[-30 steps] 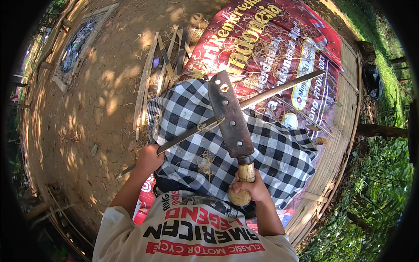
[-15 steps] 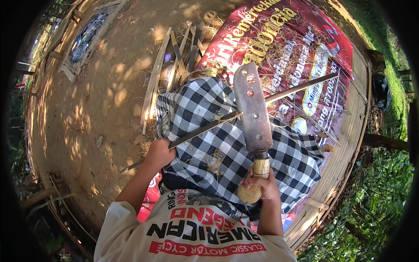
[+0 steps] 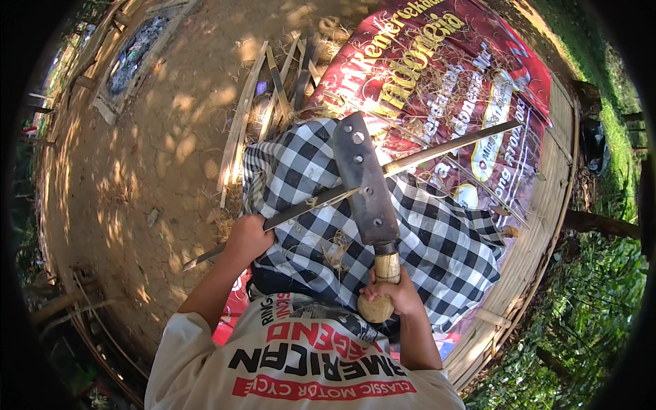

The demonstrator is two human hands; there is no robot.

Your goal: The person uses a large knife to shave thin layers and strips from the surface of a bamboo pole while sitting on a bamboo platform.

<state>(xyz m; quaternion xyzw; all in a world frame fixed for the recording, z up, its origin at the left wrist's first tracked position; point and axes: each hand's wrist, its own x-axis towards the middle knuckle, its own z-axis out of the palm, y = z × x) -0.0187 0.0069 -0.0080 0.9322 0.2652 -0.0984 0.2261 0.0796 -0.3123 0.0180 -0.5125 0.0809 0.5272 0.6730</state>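
Observation:
My right hand (image 3: 393,295) grips the wooden handle of a broad dark cleaver (image 3: 362,181) with holes in its blade. The blade rests across a long thin bamboo strip (image 3: 437,150) that runs from lower left to upper right. My left hand (image 3: 247,236) holds the strip's lower left part. Under both lies a black-and-white checked cloth (image 3: 437,246) over my lap. Thin pale shavings curl off the strip where the blade meets it.
A red printed banner (image 3: 451,75) covers a woven bamboo platform (image 3: 547,212). Several bamboo slats (image 3: 273,89) lie on the dirt ground (image 3: 157,171) to the left. Grass (image 3: 601,321) grows at the right. A framed bed of dark debris (image 3: 133,55) sits far upper left.
The cleaver has shifted along the strip and tilted slightly, its blade still across the bamboo. My left hand stays gripped on the strip's lower end.

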